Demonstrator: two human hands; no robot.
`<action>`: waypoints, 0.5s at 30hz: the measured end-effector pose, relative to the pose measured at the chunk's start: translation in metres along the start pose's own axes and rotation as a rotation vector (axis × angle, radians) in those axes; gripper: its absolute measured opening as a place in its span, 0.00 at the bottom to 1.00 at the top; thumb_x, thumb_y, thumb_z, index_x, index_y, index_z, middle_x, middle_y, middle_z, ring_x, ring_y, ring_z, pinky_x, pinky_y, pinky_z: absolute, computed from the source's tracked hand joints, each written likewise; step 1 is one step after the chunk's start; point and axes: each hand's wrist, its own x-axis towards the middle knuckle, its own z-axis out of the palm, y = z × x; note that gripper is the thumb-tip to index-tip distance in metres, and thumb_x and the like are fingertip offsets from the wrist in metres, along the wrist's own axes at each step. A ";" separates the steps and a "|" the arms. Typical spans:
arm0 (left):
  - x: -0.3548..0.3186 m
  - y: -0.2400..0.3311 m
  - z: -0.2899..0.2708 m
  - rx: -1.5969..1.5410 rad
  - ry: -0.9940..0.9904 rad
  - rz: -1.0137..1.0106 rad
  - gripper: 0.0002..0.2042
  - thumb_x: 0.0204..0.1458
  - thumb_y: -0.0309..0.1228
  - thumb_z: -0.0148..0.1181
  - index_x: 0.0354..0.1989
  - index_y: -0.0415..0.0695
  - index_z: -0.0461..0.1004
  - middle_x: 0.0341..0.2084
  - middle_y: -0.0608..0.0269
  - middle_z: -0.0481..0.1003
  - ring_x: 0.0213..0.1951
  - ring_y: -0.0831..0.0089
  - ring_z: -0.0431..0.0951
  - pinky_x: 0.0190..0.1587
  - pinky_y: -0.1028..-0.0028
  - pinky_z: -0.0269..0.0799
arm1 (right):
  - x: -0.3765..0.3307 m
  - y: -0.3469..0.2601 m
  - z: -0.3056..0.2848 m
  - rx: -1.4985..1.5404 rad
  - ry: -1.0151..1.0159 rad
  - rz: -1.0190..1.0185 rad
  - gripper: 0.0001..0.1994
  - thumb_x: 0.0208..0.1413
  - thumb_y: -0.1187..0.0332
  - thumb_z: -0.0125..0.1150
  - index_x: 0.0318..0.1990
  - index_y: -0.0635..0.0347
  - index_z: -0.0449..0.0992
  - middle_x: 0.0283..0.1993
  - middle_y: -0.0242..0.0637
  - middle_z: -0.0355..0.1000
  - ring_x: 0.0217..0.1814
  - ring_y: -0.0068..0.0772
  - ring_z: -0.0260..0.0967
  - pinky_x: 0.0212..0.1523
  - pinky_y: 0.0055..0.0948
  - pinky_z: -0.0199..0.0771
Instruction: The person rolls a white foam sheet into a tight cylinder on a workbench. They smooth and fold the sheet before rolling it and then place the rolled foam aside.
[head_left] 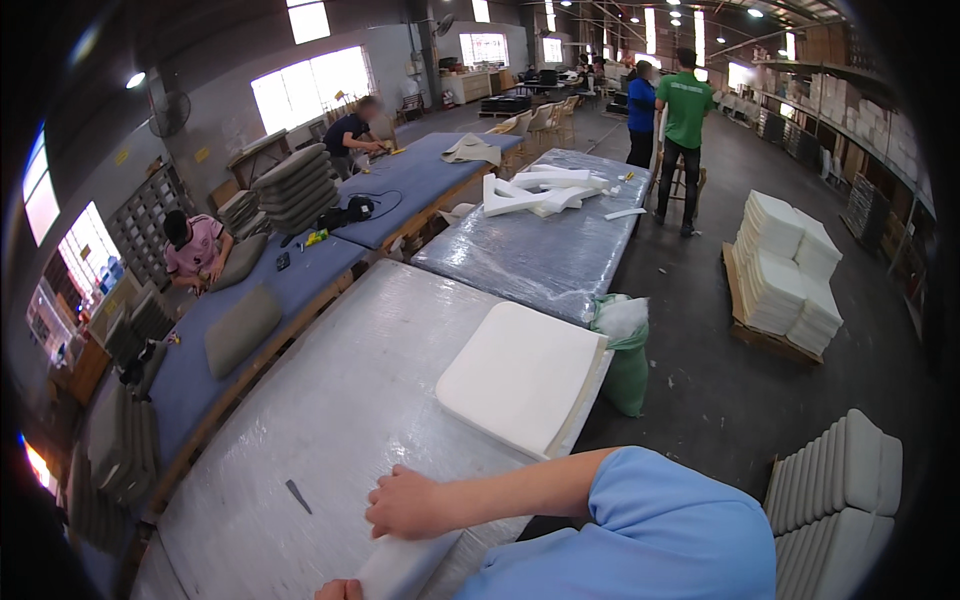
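right hand [408, 503] grips foam piece [405, 565]; left hand [340, 591] cropped

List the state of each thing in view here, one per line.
Right hand: palm down on the white foam piece.
Left hand: mostly out of frame, grip unclear.
White foam cushion: flat on the table edge, overhanging.
Green bag: upright, open, stuffed.
White foam stacks: piled on a pallet.
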 end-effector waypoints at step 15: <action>0.000 0.024 -0.030 0.061 0.110 0.250 0.13 0.59 0.31 0.58 0.49 0.37 0.78 0.47 0.47 0.79 0.50 0.51 0.78 0.54 0.58 0.72 | 0.031 -0.028 0.021 0.074 -0.324 -0.042 0.26 0.72 0.48 0.45 0.34 0.58 0.81 0.39 0.48 0.81 0.44 0.58 0.79 0.48 0.53 0.78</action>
